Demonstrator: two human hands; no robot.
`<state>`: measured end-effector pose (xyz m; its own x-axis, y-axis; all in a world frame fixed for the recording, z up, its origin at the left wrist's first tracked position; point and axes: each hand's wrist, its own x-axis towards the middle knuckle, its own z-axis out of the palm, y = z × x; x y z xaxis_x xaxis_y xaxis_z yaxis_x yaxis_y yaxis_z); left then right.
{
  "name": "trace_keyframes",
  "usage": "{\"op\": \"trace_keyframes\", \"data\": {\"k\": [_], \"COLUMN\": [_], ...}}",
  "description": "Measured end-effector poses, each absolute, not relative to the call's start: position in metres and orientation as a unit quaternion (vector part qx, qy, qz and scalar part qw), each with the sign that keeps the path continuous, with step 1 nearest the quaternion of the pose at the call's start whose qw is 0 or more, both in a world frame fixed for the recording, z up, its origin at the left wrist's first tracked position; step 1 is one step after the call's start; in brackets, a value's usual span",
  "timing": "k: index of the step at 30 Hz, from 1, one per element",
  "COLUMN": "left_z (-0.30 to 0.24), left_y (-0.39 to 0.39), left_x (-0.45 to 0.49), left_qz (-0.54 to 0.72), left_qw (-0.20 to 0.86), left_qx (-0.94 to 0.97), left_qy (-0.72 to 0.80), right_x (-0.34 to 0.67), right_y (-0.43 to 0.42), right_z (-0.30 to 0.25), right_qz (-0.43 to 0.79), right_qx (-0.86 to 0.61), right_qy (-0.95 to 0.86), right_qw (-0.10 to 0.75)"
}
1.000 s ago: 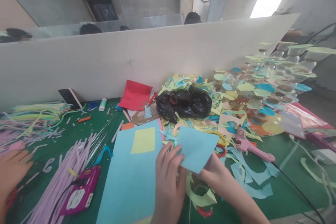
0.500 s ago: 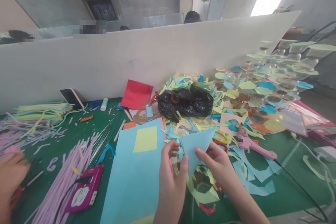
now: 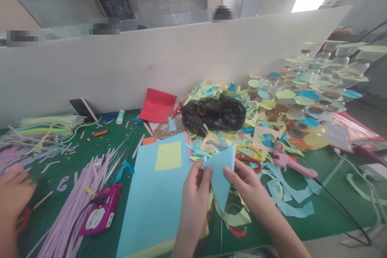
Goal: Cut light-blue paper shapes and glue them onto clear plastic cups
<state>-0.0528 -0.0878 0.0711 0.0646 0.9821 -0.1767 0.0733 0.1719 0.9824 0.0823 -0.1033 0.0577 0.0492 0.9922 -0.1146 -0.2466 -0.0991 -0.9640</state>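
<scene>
A folded piece of light blue paper (image 3: 223,173), pointed at the bottom, is held upright between my two hands over the paper scraps. My left hand (image 3: 196,183) pinches its left edge between thumb and fingers. On the other side, my right hand (image 3: 244,179) grips the right edge, thumb in front and fingers behind. Just left of my hands lies a large blue sheet (image 3: 154,205) with a small yellow-green paper (image 3: 168,156) on top. Scissors with yellow (image 3: 252,151) and red handles lie behind my right hand, partly covered by scraps.
A black plastic bag (image 3: 214,115) sits among cut scraps. At right are a pink glue gun (image 3: 294,163) and clear cups with paper discs (image 3: 314,100). Purple strips (image 3: 78,205) and a magenta device (image 3: 101,211) lie left. Another person's hand (image 3: 13,197) is at the left edge.
The blue paper has turned and looks narrower, its top corner now nearer my right hand. My left fingers have closed onto its left edge. The camera view has shifted slightly.
</scene>
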Motion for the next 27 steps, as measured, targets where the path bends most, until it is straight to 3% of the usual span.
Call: {"op": "trace_keyframes", "data": {"k": [27], "left_z": [0.049], "left_y": [-0.176], "left_x": [-0.009], "left_qz": [0.407], "left_qw": [0.601], "left_qx": [0.482], "left_qy": [0.491], "right_x": [0.153], "right_y": [-0.184], "right_z": [0.047], "right_qz": [0.544], "right_qx": [-0.515], "right_qy": [-0.48], "right_qw": [0.456]}}
